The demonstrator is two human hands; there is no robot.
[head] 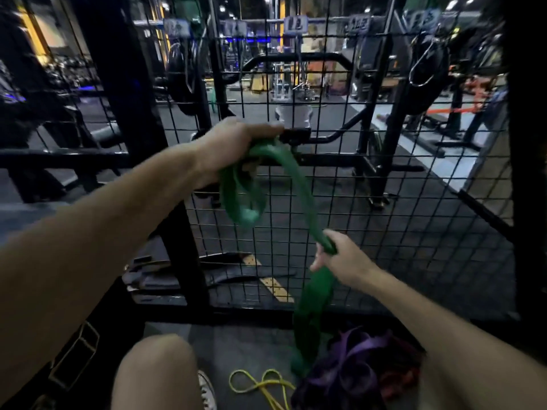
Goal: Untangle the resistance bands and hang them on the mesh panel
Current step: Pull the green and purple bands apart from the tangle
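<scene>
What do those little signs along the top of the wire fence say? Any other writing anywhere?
"12": on the small tag at the top of the mesh panel.
Tags left and right of it, and one far right: too blurred to read.
No writing shows on the green band or the bands on the floor.

black belts (pixel 177 279) on floor | white shoe (pixel 207 389) | numbered sign (pixel 297 24)

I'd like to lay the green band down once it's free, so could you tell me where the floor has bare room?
Bare floor lies between the knee and the mesh panel's base, left of the hanging green band. It is crowded lower right: yellow band, purple bands, red band.
</scene>
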